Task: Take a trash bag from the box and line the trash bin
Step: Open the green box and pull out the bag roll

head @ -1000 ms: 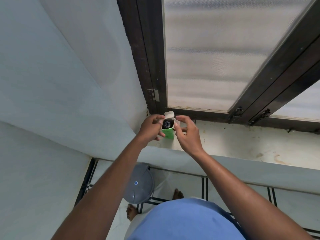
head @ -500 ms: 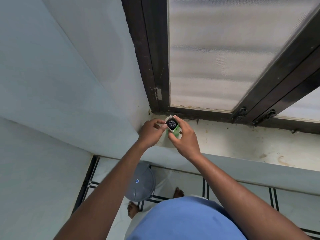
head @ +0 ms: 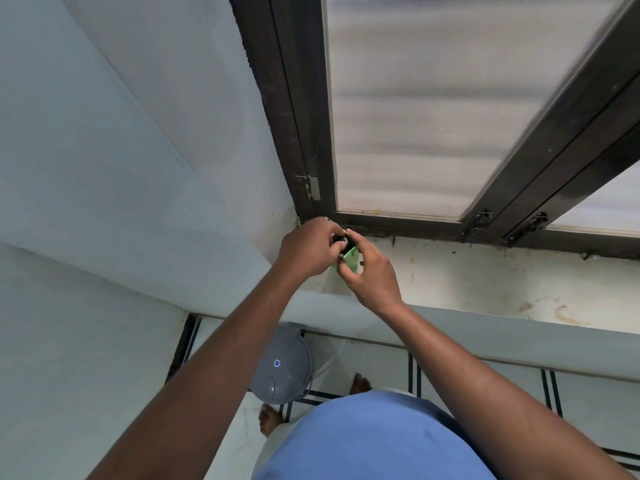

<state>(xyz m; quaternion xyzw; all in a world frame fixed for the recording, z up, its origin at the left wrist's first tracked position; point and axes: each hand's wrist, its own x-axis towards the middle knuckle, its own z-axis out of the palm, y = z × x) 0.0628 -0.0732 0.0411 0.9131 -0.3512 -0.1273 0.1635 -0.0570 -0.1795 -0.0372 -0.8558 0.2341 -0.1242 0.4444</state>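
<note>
Over the window ledge, my right hand (head: pixel 369 271) grips a small green and white box (head: pixel 350 258) from the right. My left hand (head: pixel 310 247) has its fingers closed on the black roll of trash bags (head: pixel 341 240) that shows at the box's open top. The hands cover most of the box and roll. Below the ledge, a grey trash bin (head: pixel 282 367) with a domed lid stands on the floor between my arms.
A stained white window ledge (head: pixel 485 278) runs to the right, under a dark-framed window (head: pixel 304 133) with frosted panes. Pale walls close in on the left. My bare feet (head: pixel 268 415) stand on the tiled floor beside the bin.
Both hands have closed in on the box. My left fingers moved from the box's side onto the black roll at its opening, and the white flap is no longer visible.
</note>
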